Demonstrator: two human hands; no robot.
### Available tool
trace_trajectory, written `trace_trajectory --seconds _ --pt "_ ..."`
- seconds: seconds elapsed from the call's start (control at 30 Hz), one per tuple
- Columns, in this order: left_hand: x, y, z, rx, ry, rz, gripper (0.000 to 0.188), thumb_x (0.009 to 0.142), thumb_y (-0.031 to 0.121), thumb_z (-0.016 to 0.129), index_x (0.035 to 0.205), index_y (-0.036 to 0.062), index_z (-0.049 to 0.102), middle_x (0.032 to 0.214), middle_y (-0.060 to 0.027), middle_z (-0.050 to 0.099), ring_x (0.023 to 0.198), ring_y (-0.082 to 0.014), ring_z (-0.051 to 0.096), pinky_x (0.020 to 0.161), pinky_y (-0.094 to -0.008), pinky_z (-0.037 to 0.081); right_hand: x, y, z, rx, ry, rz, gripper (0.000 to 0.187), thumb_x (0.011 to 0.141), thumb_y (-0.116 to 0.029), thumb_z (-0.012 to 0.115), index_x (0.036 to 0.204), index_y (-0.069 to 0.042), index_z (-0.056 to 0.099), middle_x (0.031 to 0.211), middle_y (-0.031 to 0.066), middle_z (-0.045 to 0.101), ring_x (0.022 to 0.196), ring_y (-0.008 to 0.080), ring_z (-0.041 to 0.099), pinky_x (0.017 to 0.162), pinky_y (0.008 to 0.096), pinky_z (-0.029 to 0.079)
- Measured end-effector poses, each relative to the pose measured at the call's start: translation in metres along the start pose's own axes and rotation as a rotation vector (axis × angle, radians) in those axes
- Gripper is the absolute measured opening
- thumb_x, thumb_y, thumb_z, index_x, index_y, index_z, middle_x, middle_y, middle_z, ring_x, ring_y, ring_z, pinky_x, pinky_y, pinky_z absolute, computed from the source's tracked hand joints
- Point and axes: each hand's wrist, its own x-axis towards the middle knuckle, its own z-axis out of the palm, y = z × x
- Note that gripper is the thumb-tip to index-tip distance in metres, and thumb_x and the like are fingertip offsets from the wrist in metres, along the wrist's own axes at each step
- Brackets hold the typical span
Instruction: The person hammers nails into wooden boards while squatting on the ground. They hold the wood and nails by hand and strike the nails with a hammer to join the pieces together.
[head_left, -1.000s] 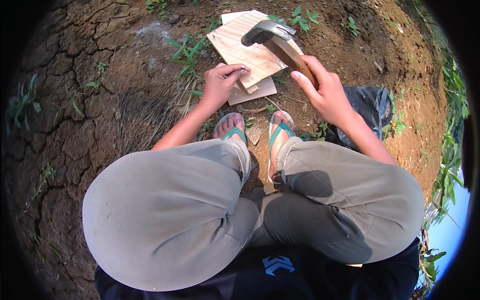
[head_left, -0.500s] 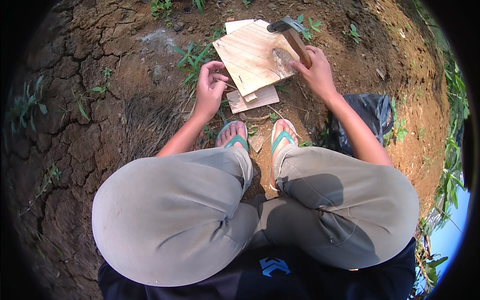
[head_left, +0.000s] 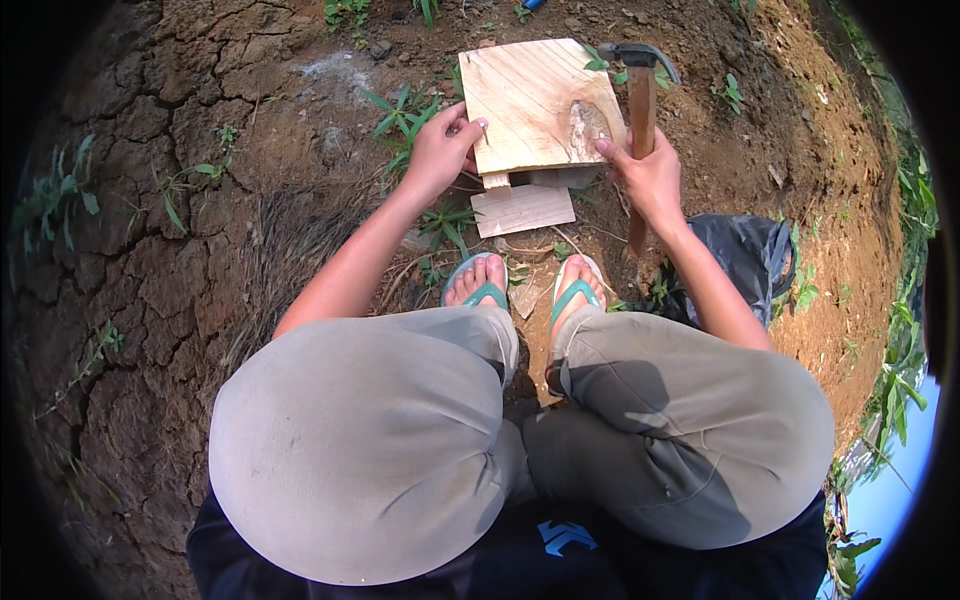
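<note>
A square wooden board (head_left: 530, 100) with wavy grain and a dark knot forms the top of a small wooden assembly, with short wood pieces partly visible under its near edge. My left hand (head_left: 440, 152) grips its left edge, thumb pressed at the near left corner and other fingers partly hidden. My right hand (head_left: 652, 182) is closed around the wooden handle of a claw hammer (head_left: 641, 105), its metal head pointing away from me. That hand's thumb also rests against the board's right edge. A thin wooden offcut (head_left: 524, 211) lies on the soil just nearer to me.
My sandalled feet (head_left: 478, 282) stand close behind the offcut. A black plastic bag (head_left: 742, 262) lies by my right forearm. Small green plants (head_left: 405, 125) and dry grass (head_left: 305, 250) grow from cracked soil (head_left: 130, 230). Something blue (head_left: 533, 4) shows at the far edge.
My left hand has moved onto the board's left edge. The board has turned from a slant to nearly square with me. The hammer has swung from leaning left to nearly straight.
</note>
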Motion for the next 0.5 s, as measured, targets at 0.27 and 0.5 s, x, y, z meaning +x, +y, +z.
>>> trace_trajectory --seconds 0.27,0.5 --pt "0.021 -0.013 -0.019 0.192 -0.015 -0.025 0.060 0.099 0.023 0.066 0.152 0.0042 0.045 0.108 -0.0054 0.058 0.094 -0.0140 0.065 0.065 -0.0296 0.058 -0.004 0.014 0.026 -0.166 0.037 -0.121 0.034 0.085 -0.027 0.083 0.096 -0.001 0.064 0.079 0.0143 0.071 0.073 0.0240 0.069 0.069 0.0395 0.052" --pt "0.014 -0.016 -0.018 0.119 0.005 -0.073 0.062 0.098 0.027 0.068 0.149 0.0023 0.043 0.110 -0.0082 0.059 0.092 -0.0158 0.065 0.058 -0.0283 0.056 -0.013 0.013 0.022 -0.500 0.001 -0.173 0.036 0.090 -0.036 0.076 0.102 -0.003 0.069 0.083 0.0190 0.071 0.078 0.0385 0.068 0.070 0.0484 0.051"
